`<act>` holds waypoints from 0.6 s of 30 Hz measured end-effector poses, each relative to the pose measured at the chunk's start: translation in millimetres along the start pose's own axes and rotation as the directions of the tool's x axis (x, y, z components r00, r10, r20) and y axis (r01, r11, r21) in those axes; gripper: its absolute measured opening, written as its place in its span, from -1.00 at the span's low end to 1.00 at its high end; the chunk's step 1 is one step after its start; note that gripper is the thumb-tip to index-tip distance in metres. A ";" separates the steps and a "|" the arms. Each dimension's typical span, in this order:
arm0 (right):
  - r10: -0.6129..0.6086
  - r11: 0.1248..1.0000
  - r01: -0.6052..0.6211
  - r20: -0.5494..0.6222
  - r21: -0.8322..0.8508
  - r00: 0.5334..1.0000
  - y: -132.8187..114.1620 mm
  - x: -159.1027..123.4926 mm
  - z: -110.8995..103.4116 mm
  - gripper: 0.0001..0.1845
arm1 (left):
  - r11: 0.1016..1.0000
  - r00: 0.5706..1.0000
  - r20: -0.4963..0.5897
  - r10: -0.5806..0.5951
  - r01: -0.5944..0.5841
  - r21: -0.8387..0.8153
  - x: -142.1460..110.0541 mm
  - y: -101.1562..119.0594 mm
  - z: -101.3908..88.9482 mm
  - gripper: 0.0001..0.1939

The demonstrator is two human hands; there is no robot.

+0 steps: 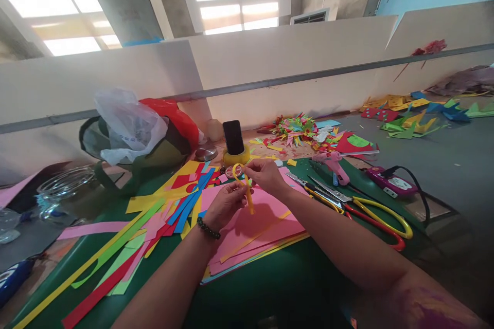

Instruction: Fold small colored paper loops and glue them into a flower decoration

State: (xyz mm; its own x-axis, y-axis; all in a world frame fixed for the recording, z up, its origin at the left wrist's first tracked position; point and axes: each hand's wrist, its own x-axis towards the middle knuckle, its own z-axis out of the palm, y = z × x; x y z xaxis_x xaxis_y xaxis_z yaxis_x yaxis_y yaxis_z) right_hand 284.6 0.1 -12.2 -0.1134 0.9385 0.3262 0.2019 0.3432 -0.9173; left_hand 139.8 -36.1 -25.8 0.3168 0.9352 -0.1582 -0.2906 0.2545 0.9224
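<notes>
A narrow yellow paper strip (250, 204) is held up between two bare hands, above a stack of pink paper sheets (270, 223) on a dark green work surface (304, 277). Its far end bends round into a small rounded loop, and its tail hangs toward the near side, so its long axis runs mostly far to near, leaning slightly right at the near end.

The left hand (226, 205), with a beaded bracelet (208, 227) at the wrist, has thumb and fingers closed in a narrow pinch where the loop narrows into the tail. The right hand (266, 175) reaches in from the right, its fingertips pinched together at the loop's right side. Of the two, the left hand is nearer the tail and the right hand nearer the curled part; the fingertips are close together but apart.

A loose yellow strip (257, 235) lies slantwise on the pink sheets, on the near side of the hands. To the left, blue paper strips (193, 199) overlap other coloured pieces. To the right lie scissors (380, 204) with yellow and red handles, with a pink glue gun (334, 164) farther off. A phone (233, 136) stands beyond the hands.
</notes>
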 end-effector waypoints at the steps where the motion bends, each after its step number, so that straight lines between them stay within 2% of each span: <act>1: -0.009 1.000 0.009 0.007 -0.004 1.000 0.4 -0.2 0.3 -0.69 | 1.000 1.000 -0.013 0.007 -0.007 -0.004 -0.1 0.2 -0.2 -0.57; 6: -0.042 0.997 0.036 0.099 0.066 0.994 -2.2 -0.9 -1.2 -0.67 | 0.994 0.988 -0.136 0.070 -0.080 -0.068 0.2 6.0 -4.4 -0.61; 9: 0.061 0.994 -0.070 0.114 0.083 0.992 -8.2 -3.0 -2.4 -0.67 | 0.978 0.950 -0.276 0.144 -0.178 -0.106 2.1 10.9 -9.4 -0.70; 11: 0.131 0.984 -0.151 0.187 0.096 0.973 -12.8 -6.4 -1.8 -0.65 | 0.968 0.925 -0.333 0.183 -0.230 -0.105 3.6 12.9 -13.0 -0.73; 15: 0.182 0.970 -0.229 0.375 0.084 0.909 -17.7 -14.8 1.7 -0.61 | 0.955 0.901 -0.370 0.226 -0.281 -0.099 5.5 13.3 -17.4 -0.73; 18: 0.161 0.979 -0.197 0.420 0.045 0.893 -14.9 -18.2 5.2 -0.68 | 0.949 0.900 -0.364 0.239 -0.295 -0.106 5.7 12.2 -17.5 -0.70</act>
State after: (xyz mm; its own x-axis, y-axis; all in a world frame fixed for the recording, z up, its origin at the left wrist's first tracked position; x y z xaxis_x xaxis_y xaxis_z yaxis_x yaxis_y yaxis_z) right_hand 278.6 -22.3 -5.7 -0.4771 0.8775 0.0479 0.1766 0.1492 -0.9729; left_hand 122.2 -23.3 -21.7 -0.1132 0.9923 -0.0502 -0.4656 -0.0083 0.8849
